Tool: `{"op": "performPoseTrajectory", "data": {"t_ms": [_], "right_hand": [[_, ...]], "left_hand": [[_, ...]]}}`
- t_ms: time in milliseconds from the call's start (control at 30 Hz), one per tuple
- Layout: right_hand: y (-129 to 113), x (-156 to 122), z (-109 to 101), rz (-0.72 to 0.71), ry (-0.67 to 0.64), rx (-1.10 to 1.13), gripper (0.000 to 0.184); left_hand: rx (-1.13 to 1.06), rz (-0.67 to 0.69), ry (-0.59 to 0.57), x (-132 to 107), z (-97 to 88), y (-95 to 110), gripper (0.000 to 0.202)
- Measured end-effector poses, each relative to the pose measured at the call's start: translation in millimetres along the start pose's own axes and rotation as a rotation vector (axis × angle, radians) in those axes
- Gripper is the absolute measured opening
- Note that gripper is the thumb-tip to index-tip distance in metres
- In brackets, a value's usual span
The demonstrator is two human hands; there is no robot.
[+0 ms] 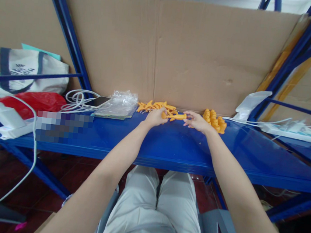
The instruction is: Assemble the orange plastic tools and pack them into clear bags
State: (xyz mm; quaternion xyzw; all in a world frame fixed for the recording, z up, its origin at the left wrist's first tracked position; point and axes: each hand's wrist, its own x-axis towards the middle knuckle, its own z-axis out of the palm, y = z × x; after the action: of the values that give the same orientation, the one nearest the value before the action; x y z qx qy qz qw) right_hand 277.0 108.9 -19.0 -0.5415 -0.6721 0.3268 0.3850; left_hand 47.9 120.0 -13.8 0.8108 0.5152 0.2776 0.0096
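Pinching orange piece (176, 117), left grip (157, 117) is closed; right grip (196, 121) unclear; tote (55, 65) lettering blurred.

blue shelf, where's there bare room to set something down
The blue shelf is bare between the left forearm and right forearm, and from the right forearm toward the white cables. It's crowded along the cardboard with clear plastic, orange pieces, and at the left end by the white charger.
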Motion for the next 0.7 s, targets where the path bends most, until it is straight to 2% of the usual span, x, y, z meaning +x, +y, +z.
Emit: {"op": "performPoseTrajectory", "data": {"t_ms": [267, 533, 700], "right_hand": [[-2.5, -1.5, -0.6, -0.015, 0.024, -0.026, 0.041], [-2.5, -1.2, 0.4, -0.026, 0.003, -0.038, 0.011], [-0.8, -0.4, -0.1, -0.029, -0.023, -0.059, 0.015]], "left_hand": [[-0.017, 0.019, 0.011, 0.5, 1.6, -2.2, 0.036], [-0.013, 0.006, 0.010, -1.2, 0.1, 1.3, 0.034], [0.002, 0.000, 0.004, -1.1, -0.8, 2.7, 0.034]]}}
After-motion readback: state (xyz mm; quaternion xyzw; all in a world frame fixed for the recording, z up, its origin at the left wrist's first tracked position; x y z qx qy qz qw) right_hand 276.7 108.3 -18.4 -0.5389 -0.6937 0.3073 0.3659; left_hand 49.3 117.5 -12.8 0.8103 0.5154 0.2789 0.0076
